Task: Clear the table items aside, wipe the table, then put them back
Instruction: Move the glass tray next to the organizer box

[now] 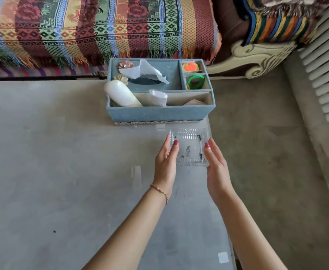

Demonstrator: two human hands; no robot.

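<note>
A clear glass ashtray (189, 147), flecked with black ash, sits right of frame centre, just below a blue fabric organizer box (159, 112) holding tissues.

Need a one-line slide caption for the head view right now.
Both hands, left and right, flank a clear glass ashtray on the glass table, just in front of a blue organizer box.

Patterned sofa throw (81, 30) beside white slatted radiator (323, 61).

Clear ribbed glass ashtray (189, 147) sits on the glass table (62, 152), just before the blue fabric organiser box (159, 113), between both hands.
</note>
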